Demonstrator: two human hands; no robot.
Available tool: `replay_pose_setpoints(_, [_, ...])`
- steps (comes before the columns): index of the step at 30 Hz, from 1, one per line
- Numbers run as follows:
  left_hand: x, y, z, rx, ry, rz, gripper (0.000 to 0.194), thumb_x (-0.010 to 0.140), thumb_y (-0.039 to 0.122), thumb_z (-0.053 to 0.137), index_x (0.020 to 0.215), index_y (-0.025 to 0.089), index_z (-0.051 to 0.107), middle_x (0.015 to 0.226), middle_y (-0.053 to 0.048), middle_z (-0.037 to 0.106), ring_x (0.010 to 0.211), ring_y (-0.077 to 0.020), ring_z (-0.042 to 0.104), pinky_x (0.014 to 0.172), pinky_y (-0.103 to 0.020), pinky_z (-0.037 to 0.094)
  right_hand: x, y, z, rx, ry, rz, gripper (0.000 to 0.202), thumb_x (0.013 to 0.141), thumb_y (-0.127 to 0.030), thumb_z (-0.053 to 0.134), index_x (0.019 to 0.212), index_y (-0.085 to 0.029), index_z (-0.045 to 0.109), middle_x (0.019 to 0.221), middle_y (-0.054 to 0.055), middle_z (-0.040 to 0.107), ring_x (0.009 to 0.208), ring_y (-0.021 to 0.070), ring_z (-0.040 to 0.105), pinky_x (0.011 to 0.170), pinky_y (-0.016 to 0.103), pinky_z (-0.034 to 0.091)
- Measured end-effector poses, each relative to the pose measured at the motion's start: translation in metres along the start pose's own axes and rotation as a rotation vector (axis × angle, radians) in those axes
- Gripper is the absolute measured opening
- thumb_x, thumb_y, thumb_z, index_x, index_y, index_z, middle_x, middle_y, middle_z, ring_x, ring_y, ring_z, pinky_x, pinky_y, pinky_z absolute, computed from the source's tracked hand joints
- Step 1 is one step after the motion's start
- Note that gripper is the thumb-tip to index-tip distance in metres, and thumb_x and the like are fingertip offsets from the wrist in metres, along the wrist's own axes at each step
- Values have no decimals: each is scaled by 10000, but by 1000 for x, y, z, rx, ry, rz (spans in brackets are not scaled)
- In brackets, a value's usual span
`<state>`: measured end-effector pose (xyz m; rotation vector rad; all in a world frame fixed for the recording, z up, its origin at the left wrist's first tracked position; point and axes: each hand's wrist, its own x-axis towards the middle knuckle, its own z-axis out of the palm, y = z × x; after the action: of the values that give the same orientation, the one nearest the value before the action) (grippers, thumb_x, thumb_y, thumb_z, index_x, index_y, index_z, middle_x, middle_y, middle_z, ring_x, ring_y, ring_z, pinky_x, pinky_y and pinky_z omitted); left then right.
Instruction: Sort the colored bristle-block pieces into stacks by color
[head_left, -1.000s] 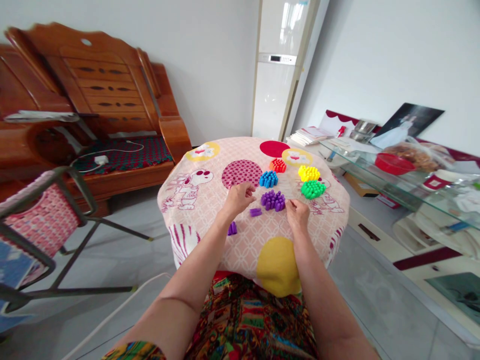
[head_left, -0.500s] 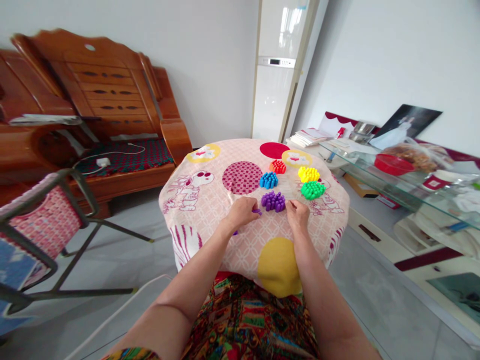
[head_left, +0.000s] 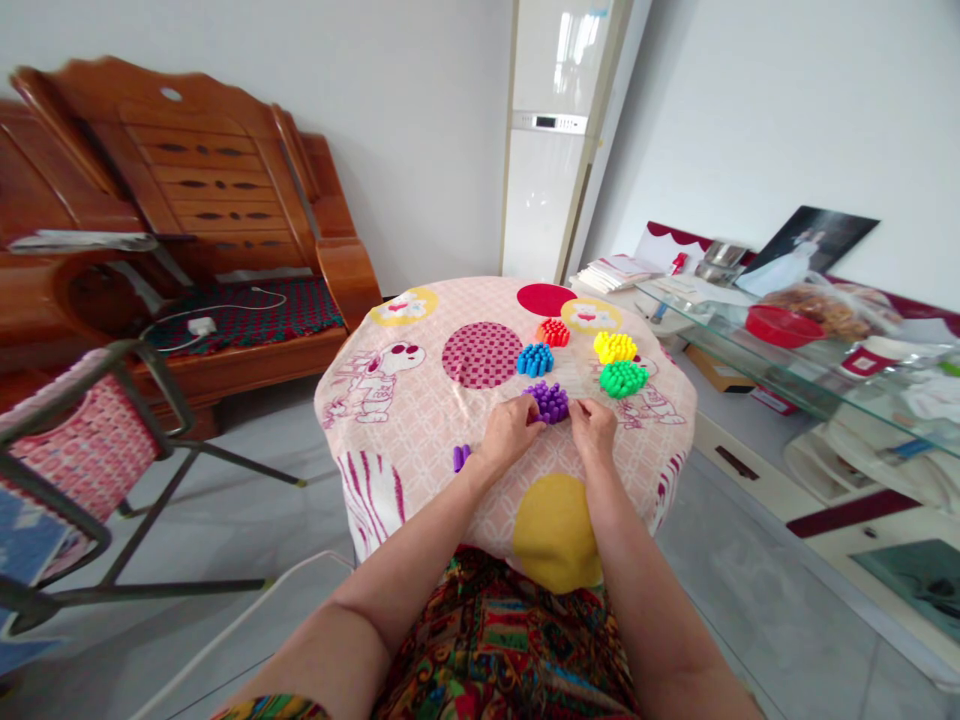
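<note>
A cluster of purple pieces (head_left: 551, 402) stands on the round, cloth-covered table (head_left: 427, 440). My left hand (head_left: 513, 430) is at its left side, fingers closed; what they hold, if anything, is hidden. Against the right side of the cluster rests my right hand (head_left: 595, 428), fingers pinched together, contents too small to make out. A few loose purple pieces (head_left: 461, 457) lie left of my left wrist. Beyond the purple cluster are a blue cluster (head_left: 535, 360) and a red-orange cluster (head_left: 553, 333). To the right sit a yellow cluster (head_left: 615, 348) and a green cluster (head_left: 623, 380).
A wooden bench (head_left: 217, 190) is at the back left, with a metal-framed chair (head_left: 97, 440) nearer. On the right, a glass-topped cabinet (head_left: 825, 385) holds a red bowl (head_left: 784, 327), papers and a picture. A tall white unit (head_left: 544, 180) stands behind the table.
My left hand has moved right with a purple piece to the purple cluster, uncovering more of the loose purple pieces. My right hand has stayed almost in place.
</note>
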<state>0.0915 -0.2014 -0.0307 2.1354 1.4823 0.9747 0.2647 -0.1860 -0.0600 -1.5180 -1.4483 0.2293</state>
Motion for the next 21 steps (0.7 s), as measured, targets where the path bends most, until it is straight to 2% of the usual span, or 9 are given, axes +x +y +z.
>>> replay_pose_setpoints(6, [3,1,10,-3,7,-18,139,769,170,690,850,190,579,732,-17,641,698,-184,613,669,-297,461,0,1,1,-9,5,-4,373,842,-427,503,675,-159,702,658,85,687,625,194,567,611,290,367])
replay_pose_setpoints(11, [0,3,5,38,-12,-15,156,772,201,695,869,186,575,766,-19,647,716,-177,609,673,-287,448,1,5,2,-10,8,-13,380,835,-443,504,665,-158,689,646,80,675,628,190,565,614,286,362])
replay_pose_setpoints(14, [-5,0,-14,105,-10,-27,138,790,238,685,873,185,588,800,-23,667,742,-169,618,687,-276,439,1,5,1,-12,12,-20,386,827,-451,499,653,-157,680,634,77,665,623,183,553,606,281,354])
replay_pose_setpoints(18, [-16,-13,-58,255,-8,-134,153,851,307,630,942,184,620,791,-29,690,745,-175,633,683,-276,420,1,4,1,-8,18,-20,370,813,-441,502,634,-159,661,602,62,637,593,171,526,590,276,341])
replay_pose_setpoints(21, [-26,-25,-85,418,-123,-189,238,852,407,626,926,183,648,815,-56,705,790,-210,647,692,-294,414,1,3,1,-13,17,-18,355,808,-431,510,622,-162,650,574,45,610,577,161,506,591,272,342])
